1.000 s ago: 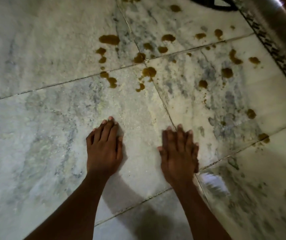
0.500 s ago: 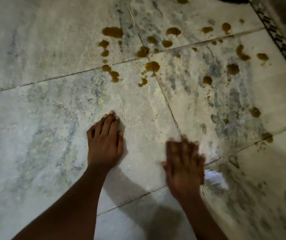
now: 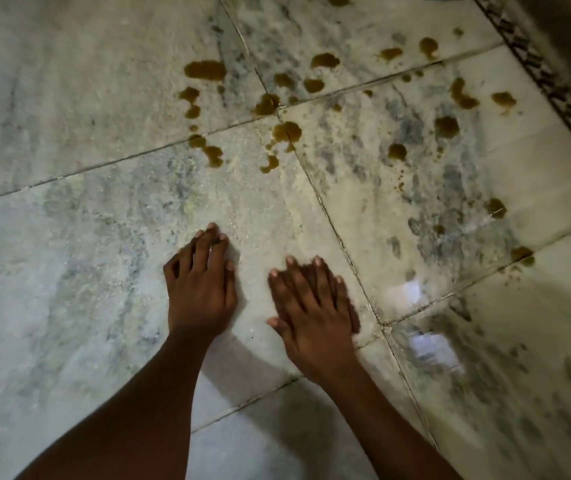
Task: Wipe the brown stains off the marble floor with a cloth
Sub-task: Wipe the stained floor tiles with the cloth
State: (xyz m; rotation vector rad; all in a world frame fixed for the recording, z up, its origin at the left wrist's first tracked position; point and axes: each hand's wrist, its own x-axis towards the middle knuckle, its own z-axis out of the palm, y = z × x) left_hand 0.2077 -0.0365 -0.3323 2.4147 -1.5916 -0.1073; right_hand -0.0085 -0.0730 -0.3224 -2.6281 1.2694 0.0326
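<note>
While both palms lie flat, empty: left hand, right hand | brown wet-looking stains at 12 to 2 o'clock on grey-veined marble floor | cloth unseen; likely soft, gather mid-fold.

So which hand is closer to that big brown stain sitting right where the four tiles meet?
Right hand, narrowly. It lies flat below the stain at the tile corner, slightly to its right. The left hand lies flat below it and further off to the left.

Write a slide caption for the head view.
Both bare hands flat on marble floor, brown stains ahead, no cloth visible.
</note>
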